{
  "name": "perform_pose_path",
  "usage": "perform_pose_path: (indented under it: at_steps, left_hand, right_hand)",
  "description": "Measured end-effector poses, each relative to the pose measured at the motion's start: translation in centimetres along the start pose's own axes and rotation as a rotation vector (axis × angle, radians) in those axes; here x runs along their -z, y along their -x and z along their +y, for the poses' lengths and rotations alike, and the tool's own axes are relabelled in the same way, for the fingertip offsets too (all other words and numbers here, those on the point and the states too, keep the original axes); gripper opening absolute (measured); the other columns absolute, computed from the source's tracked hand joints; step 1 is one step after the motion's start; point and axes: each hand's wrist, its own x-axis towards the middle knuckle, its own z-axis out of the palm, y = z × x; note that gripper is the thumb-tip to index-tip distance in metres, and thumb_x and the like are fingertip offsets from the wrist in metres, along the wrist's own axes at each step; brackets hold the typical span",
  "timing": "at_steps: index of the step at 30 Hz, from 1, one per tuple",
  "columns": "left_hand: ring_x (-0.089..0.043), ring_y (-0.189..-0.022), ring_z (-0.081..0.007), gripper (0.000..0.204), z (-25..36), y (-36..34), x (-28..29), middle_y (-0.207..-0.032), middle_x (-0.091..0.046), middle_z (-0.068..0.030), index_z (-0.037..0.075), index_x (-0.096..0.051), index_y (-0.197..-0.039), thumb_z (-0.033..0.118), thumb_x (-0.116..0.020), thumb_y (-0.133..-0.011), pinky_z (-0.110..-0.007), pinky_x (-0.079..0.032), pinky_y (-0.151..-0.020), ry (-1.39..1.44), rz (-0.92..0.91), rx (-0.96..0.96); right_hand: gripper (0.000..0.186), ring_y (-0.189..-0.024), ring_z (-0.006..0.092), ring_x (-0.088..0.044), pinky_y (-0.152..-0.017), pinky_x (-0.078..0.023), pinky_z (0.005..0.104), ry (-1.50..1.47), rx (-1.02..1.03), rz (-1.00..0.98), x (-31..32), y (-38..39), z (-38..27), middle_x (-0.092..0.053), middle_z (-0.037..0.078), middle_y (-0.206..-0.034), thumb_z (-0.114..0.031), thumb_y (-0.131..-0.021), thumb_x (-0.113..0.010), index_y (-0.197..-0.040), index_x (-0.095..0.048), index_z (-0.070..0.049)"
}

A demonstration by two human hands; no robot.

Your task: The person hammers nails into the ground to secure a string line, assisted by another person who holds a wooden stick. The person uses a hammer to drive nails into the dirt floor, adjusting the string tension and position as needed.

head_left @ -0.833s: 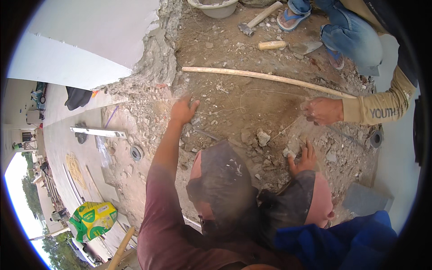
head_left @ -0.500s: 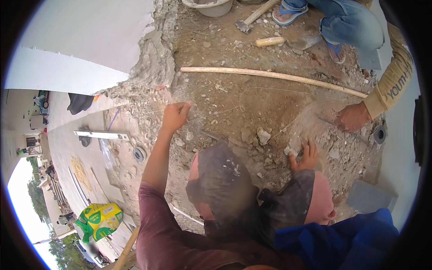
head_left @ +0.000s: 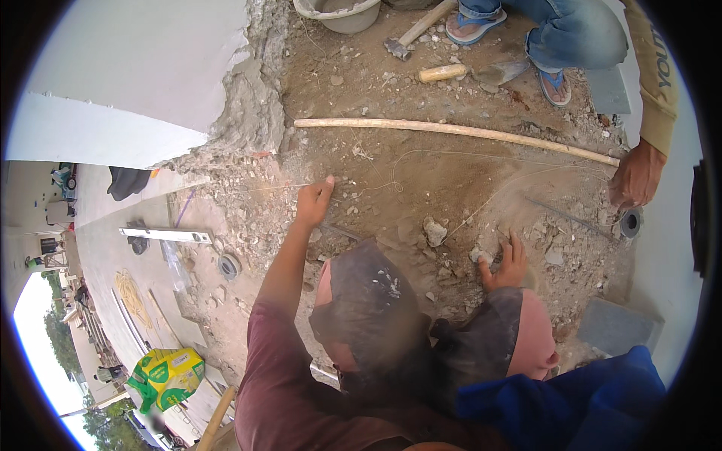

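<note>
A thin pale string [head_left: 265,187] runs from the rubble at the left to my left hand [head_left: 316,201], whose thumb and fingers are closed on it in a pinch. Beyond that hand the string lies slack in a curve across the dirt. With fingers spread, my right hand [head_left: 504,267] rests on the rubble, beside a pale stone [head_left: 435,231]. My two knees in dark cloth show below the hands. A co-worker's hand [head_left: 639,177] at the right is near the end of a long wooden stick [head_left: 451,130]; whether it holds anything is unclear.
A hammer [head_left: 421,30], a wood-handled trowel [head_left: 462,73] and a grey basin [head_left: 342,15] stand at the far side, near a co-worker's sandalled feet [head_left: 555,86]. A spirit level [head_left: 165,234], pipe ends [head_left: 229,266] [head_left: 631,223] and a broken wall edge [head_left: 259,90] flank the dirt strip.
My left hand has moved a little to the right with the string, which now stretches straighter at the left. The co-worker's hand has moved off a thin rod toward the wooden stick's end.
</note>
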Motion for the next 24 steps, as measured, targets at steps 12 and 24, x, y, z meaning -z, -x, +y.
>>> perform_pose_path:
  at_steps: [12, 24]
  left_hand:
    - [-0.063, -0.132, -0.0344, 0.053, 1.2, -1.4, 1.6, -0.136, -0.068, -0.0263, -0.002, -0.065, -0.137, 0.040, -0.060, -0.106, -0.039, -0.047, -0.110, 0.204, 0.147, -0.120]
    - [-0.074, -0.108, -0.0357, 0.047, 6.6, 5.2, -2.6, -0.115, -0.075, -0.0274, -0.004, -0.069, -0.131, 0.035, -0.060, -0.106, -0.041, -0.054, -0.096, -0.012, -0.170, -0.175]
  right_hand:
    - [0.057, -0.131, 0.0444, -0.054, -0.106, -0.042, 0.0541, 0.020, 0.000, 0.000, 0.0, -0.3, -1.5, -0.053, 0.022, -0.151, -0.041, -0.084, -0.077, -0.121, -0.063, -0.001]
    - [0.065, -0.136, 0.0440, -0.049, -0.110, -0.039, 0.0565, -0.007, -0.039, -0.077, 1.4, 0.0, 0.5, -0.049, 0.020, -0.155, -0.053, -0.088, -0.071, -0.126, -0.064, -0.002]
